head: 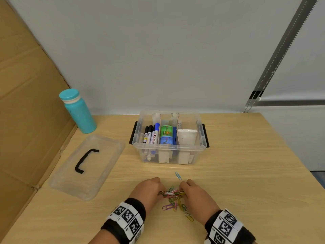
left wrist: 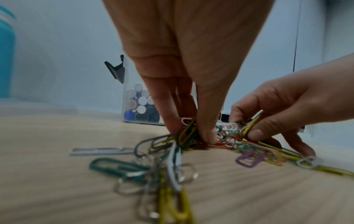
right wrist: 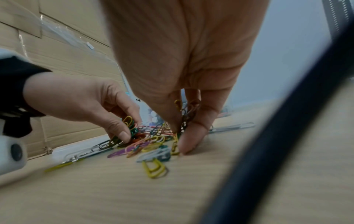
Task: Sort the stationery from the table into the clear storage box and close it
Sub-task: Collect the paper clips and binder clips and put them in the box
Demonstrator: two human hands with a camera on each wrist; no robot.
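Observation:
A heap of coloured paper clips [head: 173, 196] lies on the wooden table near its front edge. My left hand [head: 151, 188] pinches the heap's left end, and my right hand [head: 191, 189] pinches its right end. In the left wrist view my left hand's fingertips [left wrist: 208, 136] squeeze paper clips [left wrist: 184, 136] against the table. In the right wrist view my right hand's fingertips [right wrist: 185, 142] grip paper clips [right wrist: 151, 139] too. One blue paper clip [head: 178, 175] lies alone just beyond the hands. The clear storage box [head: 169, 148] stands open behind, with markers, sharpeners and an eraser inside.
The box's clear lid [head: 88, 166] with a black handle lies flat at the left. A teal bottle [head: 78, 111] stands at the back left beside a cardboard wall [head: 26, 103]. Loose clips [head: 187, 213] trail toward me.

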